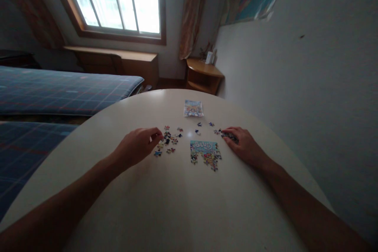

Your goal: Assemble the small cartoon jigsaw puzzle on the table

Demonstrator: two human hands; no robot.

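While the pale table (177, 204) fills most of the lower frame on my feed, I see the left hand (138, 145) left of centre and the right hand (247, 146) right of centre, with the partly joined puzzle (206, 146) between them. Its unbroken top band runs across the frame; the lower edge is ragged, with a gap toward the left. I judge the right hand nearer, its thumb just beyond the puzzle's upper right corner, while bare tabletop and loose pieces separate the left hand from it. Above the puzzle lies the printed packet (193, 108). The right fingers curve loosely over a cluster of pieces (232, 137); I cannot tell whether they grip any. The left thumb and forefinger nearly meet at the scattered pieces (174, 140); whether they pinch one, I cannot tell.
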